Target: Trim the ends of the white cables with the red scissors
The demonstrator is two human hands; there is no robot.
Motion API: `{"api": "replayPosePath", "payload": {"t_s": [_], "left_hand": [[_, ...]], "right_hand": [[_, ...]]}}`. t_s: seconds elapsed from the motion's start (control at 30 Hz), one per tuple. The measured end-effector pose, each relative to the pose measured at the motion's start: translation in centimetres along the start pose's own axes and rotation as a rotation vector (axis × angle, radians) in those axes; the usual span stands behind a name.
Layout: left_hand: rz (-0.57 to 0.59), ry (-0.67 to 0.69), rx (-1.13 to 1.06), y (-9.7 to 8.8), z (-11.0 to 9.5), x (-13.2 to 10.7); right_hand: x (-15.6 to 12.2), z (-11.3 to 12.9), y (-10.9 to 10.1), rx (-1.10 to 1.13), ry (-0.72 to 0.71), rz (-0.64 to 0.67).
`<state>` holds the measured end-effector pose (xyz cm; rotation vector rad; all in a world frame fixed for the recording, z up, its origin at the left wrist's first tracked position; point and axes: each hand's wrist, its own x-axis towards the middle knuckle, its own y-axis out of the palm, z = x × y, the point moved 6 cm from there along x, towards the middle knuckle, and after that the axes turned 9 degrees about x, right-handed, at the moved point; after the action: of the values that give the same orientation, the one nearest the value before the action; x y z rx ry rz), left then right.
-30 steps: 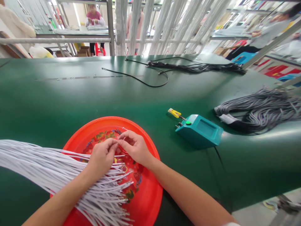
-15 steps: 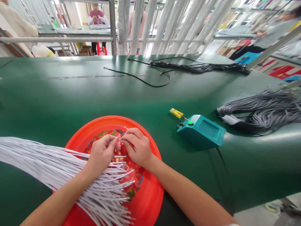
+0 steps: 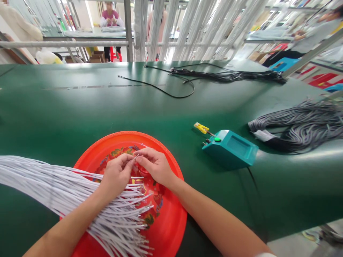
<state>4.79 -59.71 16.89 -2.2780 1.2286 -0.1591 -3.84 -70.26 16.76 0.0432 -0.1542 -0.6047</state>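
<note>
Wires [image 3: 53,182] across tray [image 3: 171,214]; box [image 3: 230,148] right; cable bundle [image 3: 300,125] farther right.

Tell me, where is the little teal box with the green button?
The teal box sits on the green table, right of the red tray, beside the grey wire bundle.

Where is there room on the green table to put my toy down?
The widest bare green table lies beyond the red tray, up to the black wire. Another bare patch sits between tray and teal box. It's crowded on the tray, where both hands meet over white wires, and by the grey wire bundle.
</note>
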Motion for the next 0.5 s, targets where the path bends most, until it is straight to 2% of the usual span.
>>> {"api": "replayPosePath", "payload": {"t_s": [0.23,0.4,0.5], "left_hand": [[0.031,-0.027,-0.006,0.2,-0.3,-0.1],[-0.04,-0.033,0.098,-0.2,-0.6,-0.3],[-0.062,-0.013,0.145,-0.2,-0.8,-0.2]], "right_hand": [[-0.2,-0.1,0.0,-0.252,0.033,-0.037],[-0.9,1.1,0.8,-0.705,-0.23,-0.015],[-1.1,1.5,1.4,-0.865,-0.388,0.052]]}}
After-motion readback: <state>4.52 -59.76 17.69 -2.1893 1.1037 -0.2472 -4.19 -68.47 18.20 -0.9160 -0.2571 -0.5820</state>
